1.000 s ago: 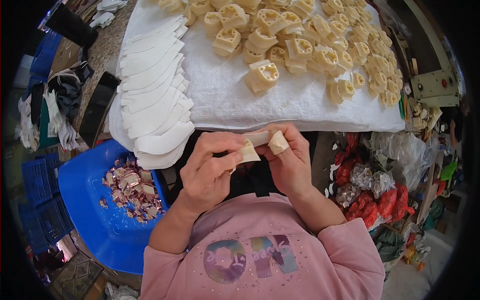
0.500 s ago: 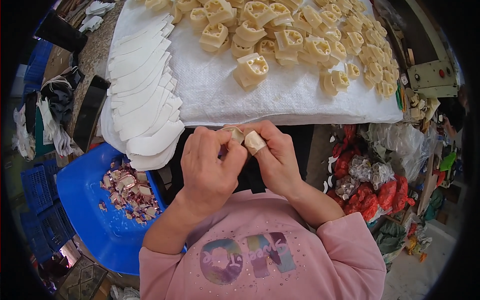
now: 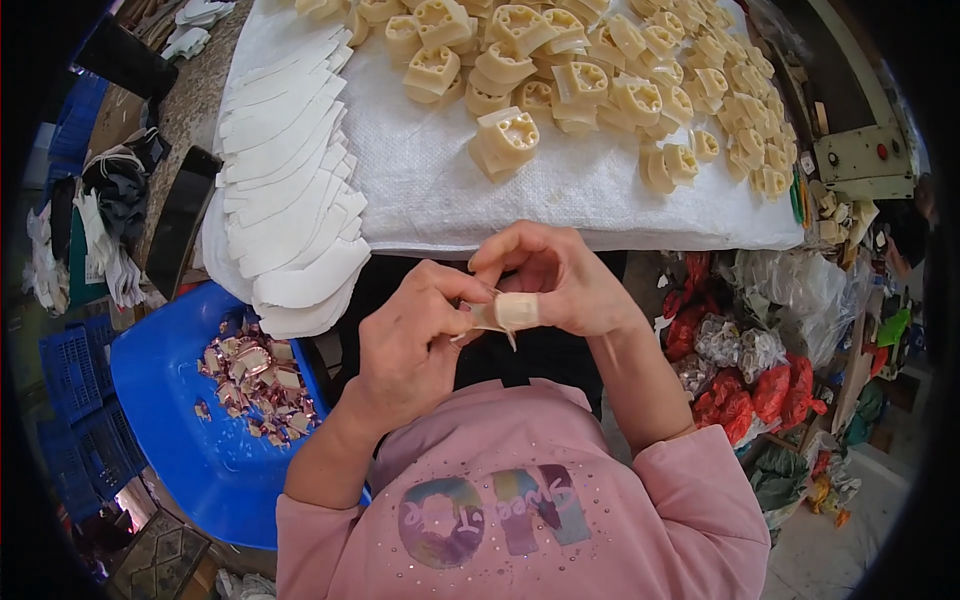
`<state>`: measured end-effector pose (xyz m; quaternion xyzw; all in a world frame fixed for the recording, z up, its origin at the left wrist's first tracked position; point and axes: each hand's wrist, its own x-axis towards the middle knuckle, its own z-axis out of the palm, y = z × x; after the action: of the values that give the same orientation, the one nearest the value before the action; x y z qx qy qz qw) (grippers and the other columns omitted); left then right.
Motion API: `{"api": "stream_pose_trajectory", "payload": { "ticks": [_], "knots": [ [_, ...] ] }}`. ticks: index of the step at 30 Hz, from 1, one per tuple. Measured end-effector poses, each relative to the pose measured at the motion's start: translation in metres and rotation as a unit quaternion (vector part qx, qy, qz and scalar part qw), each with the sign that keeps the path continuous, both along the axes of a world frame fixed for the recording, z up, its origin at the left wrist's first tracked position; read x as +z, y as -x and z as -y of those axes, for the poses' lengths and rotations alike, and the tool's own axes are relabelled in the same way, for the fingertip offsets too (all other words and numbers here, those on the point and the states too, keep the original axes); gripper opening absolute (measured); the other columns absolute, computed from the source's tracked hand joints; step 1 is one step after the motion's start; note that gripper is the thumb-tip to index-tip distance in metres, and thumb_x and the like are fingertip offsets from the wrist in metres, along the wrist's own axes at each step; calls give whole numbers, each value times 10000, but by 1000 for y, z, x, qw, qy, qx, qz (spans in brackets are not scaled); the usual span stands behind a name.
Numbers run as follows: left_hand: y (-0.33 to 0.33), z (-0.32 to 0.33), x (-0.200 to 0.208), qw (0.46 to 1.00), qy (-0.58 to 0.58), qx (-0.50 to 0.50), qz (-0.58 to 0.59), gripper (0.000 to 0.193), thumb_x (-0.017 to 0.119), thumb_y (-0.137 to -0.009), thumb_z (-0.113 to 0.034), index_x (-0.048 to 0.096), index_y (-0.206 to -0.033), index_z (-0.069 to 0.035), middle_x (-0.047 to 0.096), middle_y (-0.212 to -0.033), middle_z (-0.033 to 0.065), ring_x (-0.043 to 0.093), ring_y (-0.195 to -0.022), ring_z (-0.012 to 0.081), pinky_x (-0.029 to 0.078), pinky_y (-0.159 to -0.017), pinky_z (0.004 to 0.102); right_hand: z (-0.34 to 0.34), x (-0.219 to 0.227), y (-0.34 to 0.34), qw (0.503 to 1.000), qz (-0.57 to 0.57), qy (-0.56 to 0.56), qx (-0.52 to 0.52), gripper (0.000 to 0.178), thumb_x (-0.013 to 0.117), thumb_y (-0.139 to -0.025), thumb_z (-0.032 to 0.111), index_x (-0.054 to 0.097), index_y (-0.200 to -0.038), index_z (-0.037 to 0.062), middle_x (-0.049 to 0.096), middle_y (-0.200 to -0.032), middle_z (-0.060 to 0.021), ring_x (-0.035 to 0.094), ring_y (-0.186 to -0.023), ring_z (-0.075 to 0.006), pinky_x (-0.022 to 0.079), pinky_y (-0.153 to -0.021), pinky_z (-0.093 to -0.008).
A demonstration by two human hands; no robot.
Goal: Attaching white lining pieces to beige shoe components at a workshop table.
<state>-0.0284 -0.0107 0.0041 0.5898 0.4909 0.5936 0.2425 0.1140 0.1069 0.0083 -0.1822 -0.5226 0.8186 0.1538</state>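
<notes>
Just in front of the white-covered work surface, my two hands meet. A beige tape-like wrap goes round my right thumb, and a loose bit of it sticks out toward the left. My left hand pinches at that loose end with thumb and forefinger. Fingers curved and apart, my right hand holds nothing between them; its forefinger arches over the left fingertips. What lies under the left fingers is partly hidden. The nearest cream moulded piece, with round hollows in its top, sits on the cover beyond the hands.
Many similar cream pieces are heaped at the back. White cut sheets overlap in a fanned row at the left. Below them stands a blue basin of small pinkish and cream bits. Red plastic bags lie at the right.
My right hand has lifted and turned, its fingers opening above the thumb. The wrapped thumb now points left, and my left hand has moved lower onto the wrap's loose end.
</notes>
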Motion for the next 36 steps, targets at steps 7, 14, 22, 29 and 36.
{"api": "stream_pose_trajectory", "payload": {
  "ticks": [7,14,22,29,36],
  "knots": [
    [-1,-2,-1,999,38,30,-15,139,647,-790,42,525,-832,-10,592,-918,123,548,-765,134,440,-649,232,6,-4,6,995,71,-56,-53,280,597,-844,80,545,-1110,7,619,-839,-45,567,-669,-77,477,-580,-213],
    [-8,-4,1,936,107,120,314,93,630,-815,31,559,-875,39,625,-941,125,608,-842,124,519,-746,247,0,-3,4,962,-25,-239,-128,260,561,-888,133,556,-1131,42,602,-1015,-78,533,-900,-165,422,-833,-287],
    [-19,-10,-1,936,105,73,327,105,645,-820,5,564,-880,36,633,-944,122,596,-762,95,519,-642,225,16,-4,15,895,18,-403,-189,194,523,-701,-40,513,-881,31,508,-910,-102,439,-882,-284,369,-785,-339],
    [-19,-11,6,949,126,76,279,114,654,-831,-49,580,-867,31,613,-954,117,586,-726,92,504,-623,223,7,2,9,850,30,-498,-167,160,574,-722,3,519,-864,50,504,-894,-84,435,-889,-271,358,-781,-330],
    [-7,-7,2,988,84,102,82,115,700,-794,-107,642,-850,-25,465,-1161,138,496,-928,159,431,-790,289,2,-2,-3,954,-55,-259,-139,159,580,-853,175,580,-926,34,553,-951,-45,478,-949,-189,391,-839,-317]
  ]
}}
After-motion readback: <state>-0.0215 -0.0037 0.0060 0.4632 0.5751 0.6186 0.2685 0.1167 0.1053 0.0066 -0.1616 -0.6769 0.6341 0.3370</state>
